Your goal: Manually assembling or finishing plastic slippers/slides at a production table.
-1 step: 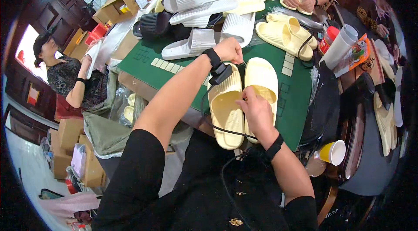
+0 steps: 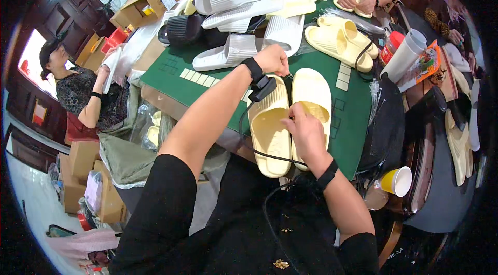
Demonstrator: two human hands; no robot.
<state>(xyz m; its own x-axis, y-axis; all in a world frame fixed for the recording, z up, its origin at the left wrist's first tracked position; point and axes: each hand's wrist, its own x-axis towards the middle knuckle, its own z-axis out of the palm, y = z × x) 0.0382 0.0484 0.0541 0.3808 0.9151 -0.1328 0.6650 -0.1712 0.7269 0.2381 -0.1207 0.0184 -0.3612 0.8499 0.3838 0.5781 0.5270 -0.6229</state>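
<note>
A pair of pale yellow slippers (image 2: pixel 290 119) lay side by side near the front edge of the green table (image 2: pixel 358 119), their heels reaching that edge and almost hanging over it. The person's left hand (image 2: pixel 272 59) was closed at the toe end of the pair, fingers pinched on something too small to make out, a black strap around the wrist and a small black device (image 2: pixel 262 88) hanging just below it with a thin black cord (image 2: pixel 249 140) trailing across the left slipper. The right hand (image 2: pixel 303 129) rested on the seam between the two slippers, fingers curled and pressing down; whether it gripped anything I could not tell. The slippers looked thick, smooth and rubbery, with rounded toes and broad ribbed straps. Behind them a heap of white, grey and black slippers (image 2: pixel 244 10) crowded the far half of the table, leaving only a narrow bare strip of green felt around the pair. To the right lay another yellow pair (image 2: pixel 337 41), beside a tall white cup (image 2: pixel 404 54). A yellow paper cup (image 2: pixel 397 181) stood off the table's right corner. Across the table another person's hands (image 2: pixel 358 0) held a yellow slipper.
</note>
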